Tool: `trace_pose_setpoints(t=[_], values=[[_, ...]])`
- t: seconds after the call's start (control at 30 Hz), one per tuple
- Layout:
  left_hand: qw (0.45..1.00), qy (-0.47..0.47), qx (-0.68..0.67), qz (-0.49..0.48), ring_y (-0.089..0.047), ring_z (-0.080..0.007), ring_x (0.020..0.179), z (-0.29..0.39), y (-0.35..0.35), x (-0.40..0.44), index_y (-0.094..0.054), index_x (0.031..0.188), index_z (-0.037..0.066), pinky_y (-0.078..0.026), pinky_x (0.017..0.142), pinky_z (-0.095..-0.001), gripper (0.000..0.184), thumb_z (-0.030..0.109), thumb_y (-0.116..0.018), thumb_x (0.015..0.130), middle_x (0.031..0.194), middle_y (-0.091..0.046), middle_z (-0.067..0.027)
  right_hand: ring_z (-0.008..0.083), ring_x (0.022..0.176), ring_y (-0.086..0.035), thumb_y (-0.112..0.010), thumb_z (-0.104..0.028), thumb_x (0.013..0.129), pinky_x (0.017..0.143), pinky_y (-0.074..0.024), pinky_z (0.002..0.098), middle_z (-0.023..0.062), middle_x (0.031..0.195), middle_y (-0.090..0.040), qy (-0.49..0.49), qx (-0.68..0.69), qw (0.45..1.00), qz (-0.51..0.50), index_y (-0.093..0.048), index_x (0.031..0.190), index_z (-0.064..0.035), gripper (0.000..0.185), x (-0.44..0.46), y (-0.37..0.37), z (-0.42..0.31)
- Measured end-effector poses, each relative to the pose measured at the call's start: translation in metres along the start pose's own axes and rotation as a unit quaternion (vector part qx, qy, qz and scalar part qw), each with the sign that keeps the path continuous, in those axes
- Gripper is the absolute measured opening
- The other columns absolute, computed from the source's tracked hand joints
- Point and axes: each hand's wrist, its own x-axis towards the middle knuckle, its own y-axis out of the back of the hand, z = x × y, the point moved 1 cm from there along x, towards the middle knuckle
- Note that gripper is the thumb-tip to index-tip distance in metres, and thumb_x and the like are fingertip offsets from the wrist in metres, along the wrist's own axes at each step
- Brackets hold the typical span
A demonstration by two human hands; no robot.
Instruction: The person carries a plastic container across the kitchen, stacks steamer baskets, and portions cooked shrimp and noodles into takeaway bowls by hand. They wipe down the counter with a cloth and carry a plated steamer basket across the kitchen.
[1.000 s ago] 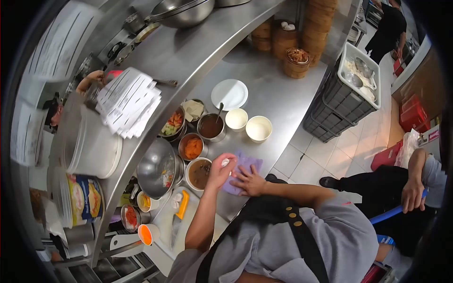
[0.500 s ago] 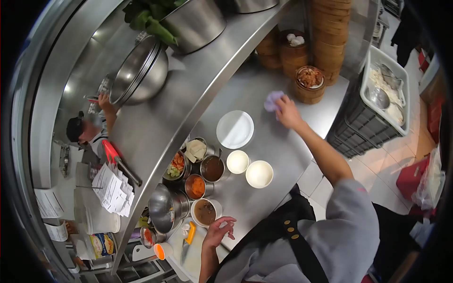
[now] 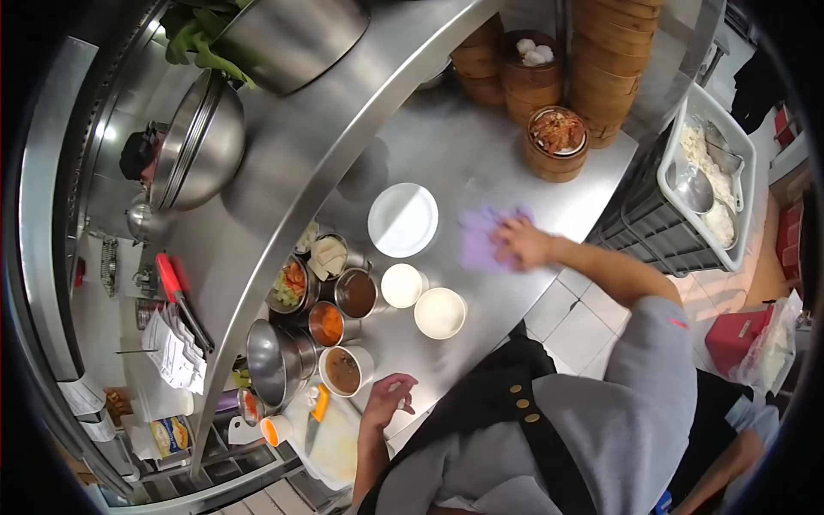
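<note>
My right hand presses a purple cloth onto the steel counter; hand and cloth are slightly blurred. My left hand hovers near the counter's front edge, its fingers loosely bent and apart with nothing visible in them. Beside it stands a white tub of brown liquid. A white plate lies left of the cloth. Nearer to me are two white bowls, a smaller bowl and a larger bowl. Beyond the cloth is a bamboo steamer of reddish-brown food.
Metal containers of orange food and brown sauce stand at left, below a raised steel shelf. An orange-handled knife lies on a cutting board. Stacked steamers and a grey crate are at right.
My right hand has brought the cloth toward me from beside the steamer, and the cloth is now spread flatter. My left hand stays near the tub. The camera view has shifted slightly.
</note>
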Motion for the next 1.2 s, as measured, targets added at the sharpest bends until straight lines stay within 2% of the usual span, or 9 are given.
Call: trace_pose_setpoints(t=[0.2,0.27,0.43,0.5,0.63,0.83,1.03,1.1,1.2], values=[[0.998,-0.030,-0.042,0.041,-0.053,-0.0128,0.058,0.006,0.008,-0.016,-0.061,0.095,-0.001,-0.053,0.047,-0.0312,0.014,0.009,-0.056,0.087,0.075,-0.055,-0.0061,0.0353,0.102,-0.055,-0.065,-0.016,0.060,0.084,-0.0475,0.0408,0.0167,0.108,-0.056,-0.228,0.171,0.950,-0.130,-0.065,0.088,-0.0126,0.029,-0.099,0.040,-0.032],[0.998,-0.060,-0.021,0.025,-0.053,-0.0130,0.059,0.008,0.011,-0.015,-0.061,0.096,-0.001,-0.053,0.047,-0.0310,0.014,0.009,-0.056,0.088,0.078,-0.055,-0.0064,0.0385,0.080,-0.058,-0.060,-0.014,0.061,0.073,-0.0487,0.0450,0.0181,0.091,-0.053,-0.248,0.069,0.963,0.079,-0.061,0.089,-0.0092,0.028,-0.076,0.076,-0.031],[0.991,-0.126,0.039,-0.010,-0.054,-0.0114,0.060,0.042,-0.012,0.003,-0.061,0.100,0.000,-0.052,0.047,-0.0277,0.016,0.010,-0.058,0.087,0.078,-0.055,-0.0043,0.0382,0.099,-0.056,-0.053,-0.021,0.074,0.087,-0.0462,0.0429,0.0181,0.116,-0.053,-0.259,-0.009,0.946,0.197,-0.060,0.114,-0.0151,0.041,0.040,0.109,-0.002],[0.991,-0.122,0.042,-0.047,-0.054,-0.0106,0.060,0.030,-0.025,0.018,-0.061,0.101,0.002,-0.052,0.047,-0.0272,0.017,0.012,-0.059,0.087,0.078,-0.056,-0.0034,0.0357,0.117,-0.047,-0.048,-0.029,0.081,0.098,-0.0383,0.0431,0.0137,0.133,-0.045,-0.303,-0.018,0.952,-0.048,-0.055,0.124,-0.0157,0.045,0.099,0.070,0.057],[0.984,-0.137,0.111,-0.012,-0.053,-0.0093,0.060,0.009,-0.015,0.011,-0.060,0.105,0.006,-0.054,0.047,-0.0271,0.023,0.023,-0.058,0.089,0.079,-0.057,-0.0026,0.0352,0.134,-0.025,-0.045,-0.039,0.085,0.108,-0.0200,0.0506,0.0140,0.138,-0.041,-0.104,-0.159,0.981,0.034,-0.050,0.128,-0.0121,0.051,0.102,0.022,0.040],[0.989,-0.108,-0.068,0.081,-0.050,-0.0102,0.054,-0.100,0.039,-0.030,-0.061,0.100,0.005,-0.053,0.047,-0.0308,0.040,0.042,-0.060,0.085,0.069,-0.051,-0.0030,0.0319,0.091,-0.062,-0.053,-0.048,0.080,0.081,-0.0482,0.0444,0.0162,0.091,-0.066,-0.011,-0.101,0.982,-0.156,-0.066,0.088,-0.0115,0.039,-0.038,-0.103,0.017],[0.920,-0.202,-0.331,-0.058,-0.058,-0.0154,0.074,-0.134,0.015,-0.012,-0.058,0.107,0.004,-0.054,0.069,-0.0365,0.051,0.048,-0.061,0.082,0.088,-0.057,-0.0064,0.0226,0.060,-0.056,-0.073,-0.022,0.068,0.057,-0.0467,0.0354,0.0114,0.066,-0.056,0.028,0.248,0.968,-0.021,-0.058,0.076,-0.0063,0.023,0.038,-0.039,-0.319],[0.839,-0.439,-0.323,-0.005,-0.059,-0.0178,0.089,-0.125,0.019,-0.045,-0.056,0.113,0.003,-0.052,0.081,-0.0357,0.050,0.044,-0.059,0.083,0.102,-0.058,-0.0089,0.0275,0.096,-0.058,-0.073,-0.024,0.071,0.080,-0.0484,0.0380,0.0158,0.107,-0.059,0.219,0.236,0.943,-0.085,-0.064,0.098,-0.0072,0.033,0.079,-0.046,-0.391],[0.768,-0.261,-0.583,-0.036,-0.052,-0.0250,0.110,-0.184,0.097,-0.053,-0.050,0.121,0.003,-0.045,0.092,-0.0370,0.049,0.037,-0.050,0.086,0.120,-0.053,-0.0133,0.0326,0.120,-0.044,-0.072,-0.024,0.072,0.094,-0.0420,0.0412,0.0141,0.129,-0.048,0.317,0.192,0.929,0.009,-0.057,0.119,-0.0115,0.051,0.107,-0.002,-0.504]])
